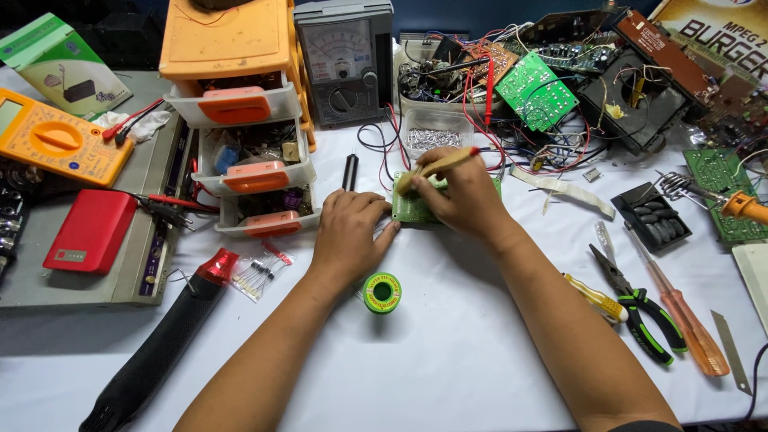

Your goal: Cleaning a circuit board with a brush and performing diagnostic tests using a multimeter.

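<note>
Board point(412, 208) btwn hands: L hand point(350, 232) pins edge, R hand point(460, 192) brush point(438, 166) on top.

A white-covered table point(448, 360) is seen under bright light; toward twelve o'clock, a dark blue wall point(480, 16) is glimpsed.

Solder spool point(382, 293) lies before circuit board point(413, 206); pliers point(640, 304) far right.

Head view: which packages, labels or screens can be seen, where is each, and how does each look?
Green and white carton: far left corner, lying flat.
Orange multimeter: left edge, grey screen.
Grey analog meter: top centre, upright, white dial.
Printed box: top right corner, pale lettering.
Solder spool: below the left hand, green label.
</note>
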